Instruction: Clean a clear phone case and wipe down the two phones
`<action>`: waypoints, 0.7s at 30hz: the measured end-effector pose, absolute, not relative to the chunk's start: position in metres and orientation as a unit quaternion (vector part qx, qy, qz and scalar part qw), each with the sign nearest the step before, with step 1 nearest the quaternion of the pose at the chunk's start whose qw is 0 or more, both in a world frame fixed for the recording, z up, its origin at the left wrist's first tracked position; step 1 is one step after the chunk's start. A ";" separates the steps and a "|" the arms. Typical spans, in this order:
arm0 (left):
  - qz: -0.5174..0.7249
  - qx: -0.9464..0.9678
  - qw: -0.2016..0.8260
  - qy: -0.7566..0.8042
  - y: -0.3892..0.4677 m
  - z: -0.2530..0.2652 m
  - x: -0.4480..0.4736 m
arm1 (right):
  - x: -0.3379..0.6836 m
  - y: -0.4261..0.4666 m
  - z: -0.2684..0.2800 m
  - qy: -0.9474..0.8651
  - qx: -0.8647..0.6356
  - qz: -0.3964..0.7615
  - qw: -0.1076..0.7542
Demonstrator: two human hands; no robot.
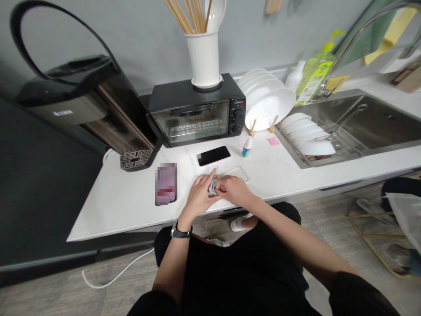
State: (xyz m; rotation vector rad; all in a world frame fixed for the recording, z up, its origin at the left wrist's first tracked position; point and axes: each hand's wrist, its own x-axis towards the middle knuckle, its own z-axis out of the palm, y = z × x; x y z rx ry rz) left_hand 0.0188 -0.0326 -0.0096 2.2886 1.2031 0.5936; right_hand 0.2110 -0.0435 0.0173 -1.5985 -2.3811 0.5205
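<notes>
A small crumpled grey-and-white piece (212, 188), perhaps cloth or a wrapper, sits between my hands near the counter's front edge. My left hand (199, 195), with a dark-strapped watch (180, 231) at the wrist, curves around its left side, index finger pointing up. On the other side, my right hand (234, 189) pinches it with bent fingers. Partly behind the right hand lies a clear phone case (244, 174). A black-screened phone (213, 156) rests just beyond both hands, and a small white-and-blue spray bottle (246, 148) stands to its right.
Left of my hands lies a pixelated phone-shaped item (166, 184). Behind are a drinks dispenser (108, 109), a toaster oven (194, 118) bearing a utensil holder (204, 57), and racked plates (269, 107). A pink sticky note (273, 141) lies near the sink (362, 153) with bowls.
</notes>
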 end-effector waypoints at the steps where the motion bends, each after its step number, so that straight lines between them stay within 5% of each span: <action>1: 0.216 0.838 0.241 0.439 -0.033 -0.009 0.019 | 0.219 -0.045 0.019 -0.804 -0.558 0.177 0.106; 10: 0.203 0.840 0.245 0.440 -0.033 -0.005 0.022 | 0.277 -0.036 0.020 -0.700 -0.710 0.041 0.065; 21: 0.215 0.828 0.251 0.453 -0.034 -0.005 0.019 | 0.191 -0.038 0.015 -0.815 -0.561 0.104 0.097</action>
